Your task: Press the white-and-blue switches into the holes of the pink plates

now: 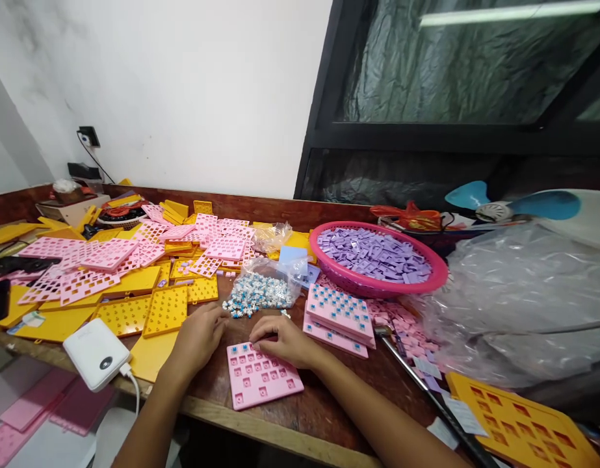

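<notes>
Working a pink switch plate at a crowded bench

Scanning from the left, we see a white power bank point(95, 353), then yellow plates point(148, 313). Our left hand point(199, 335) rests loosely curled on the table point(329, 403) beside the loose switches point(253, 298). Our right hand point(285, 341) presses curled fingers onto the pink plate point(263, 377). Rightward sits a basket of purple keycaps point(378, 257).

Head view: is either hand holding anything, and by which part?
Right hand presses on the pink plastic grid plate's top edge; left hand rests on the wooden table; any held piece is hidden.
</notes>
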Available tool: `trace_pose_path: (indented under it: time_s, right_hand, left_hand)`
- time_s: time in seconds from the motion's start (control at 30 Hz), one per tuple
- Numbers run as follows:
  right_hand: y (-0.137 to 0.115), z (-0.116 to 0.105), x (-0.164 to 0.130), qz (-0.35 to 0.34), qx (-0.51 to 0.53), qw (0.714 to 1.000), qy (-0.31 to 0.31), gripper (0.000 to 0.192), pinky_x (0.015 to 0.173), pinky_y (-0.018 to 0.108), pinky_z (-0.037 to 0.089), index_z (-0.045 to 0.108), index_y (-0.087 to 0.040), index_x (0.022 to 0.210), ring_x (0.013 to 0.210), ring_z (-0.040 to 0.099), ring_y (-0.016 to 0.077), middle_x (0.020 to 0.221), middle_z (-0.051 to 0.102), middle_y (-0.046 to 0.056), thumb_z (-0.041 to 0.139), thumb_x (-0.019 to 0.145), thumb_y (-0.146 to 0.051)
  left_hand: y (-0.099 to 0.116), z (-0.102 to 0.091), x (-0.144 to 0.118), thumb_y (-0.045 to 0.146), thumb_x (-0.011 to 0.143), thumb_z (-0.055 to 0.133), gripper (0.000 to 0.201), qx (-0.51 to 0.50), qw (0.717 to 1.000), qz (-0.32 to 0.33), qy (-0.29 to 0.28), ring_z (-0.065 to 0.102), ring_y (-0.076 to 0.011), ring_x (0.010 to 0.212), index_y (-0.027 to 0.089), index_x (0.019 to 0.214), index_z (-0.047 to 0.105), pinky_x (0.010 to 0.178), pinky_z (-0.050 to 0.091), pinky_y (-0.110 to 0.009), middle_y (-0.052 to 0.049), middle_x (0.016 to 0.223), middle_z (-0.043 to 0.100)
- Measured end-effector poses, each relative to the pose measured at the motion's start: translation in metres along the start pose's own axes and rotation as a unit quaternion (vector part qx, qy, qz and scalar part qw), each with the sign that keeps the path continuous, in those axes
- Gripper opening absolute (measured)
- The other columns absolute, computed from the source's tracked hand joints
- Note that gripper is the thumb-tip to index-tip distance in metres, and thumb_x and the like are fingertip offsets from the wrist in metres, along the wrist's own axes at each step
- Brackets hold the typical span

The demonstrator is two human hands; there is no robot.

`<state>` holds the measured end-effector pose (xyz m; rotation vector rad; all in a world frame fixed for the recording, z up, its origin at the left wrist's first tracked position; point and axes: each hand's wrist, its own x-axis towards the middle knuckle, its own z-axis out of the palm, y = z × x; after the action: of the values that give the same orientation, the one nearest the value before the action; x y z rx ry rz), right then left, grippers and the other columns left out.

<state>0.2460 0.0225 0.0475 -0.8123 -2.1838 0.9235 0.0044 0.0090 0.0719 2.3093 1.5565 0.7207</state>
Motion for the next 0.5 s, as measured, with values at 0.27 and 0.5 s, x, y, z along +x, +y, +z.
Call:
trace_pose_path:
  time_s: [0.27, 0.5]
  right_hand:
    - [0.002, 0.012, -0.006, 0.044, -0.013, 0.998, 0.045, 0.026, 0.076, 0.029, 0.057, 0.079, -0.022, 0.093, 0.081, 0.074, 0.0196, 0.090, 0.080, 0.001, 0.070, 0.077, -0.004]
    - [-0.002, 0.010, -0.006, 0.013, -0.094, 0.995, 0.043, 0.021, 0.076, 0.029, 0.053, 0.079, -0.023, 0.091, 0.081, 0.073, 0.0187, 0.089, 0.080, 0.000, 0.071, 0.080, -0.006]
  left_hand:
    - [-0.001, 0.015, 0.053, 0.011, 0.086, 0.060, 0.017, 0.063, 0.992, 0.033, -0.102, 0.068, -0.0209, 0.098, 0.019, 0.091, 0.074, 0.086, 0.047, -0.027, -0.007, 0.096, 0.075]
    - [-0.012, 0.019, 0.043, 0.008, 0.084, 0.057, 0.021, 0.064, 0.991, 0.019, -0.112, 0.066, -0.0214, 0.097, 0.018, 0.093, 0.073, 0.084, 0.046, -0.028, -0.008, 0.104, 0.070]
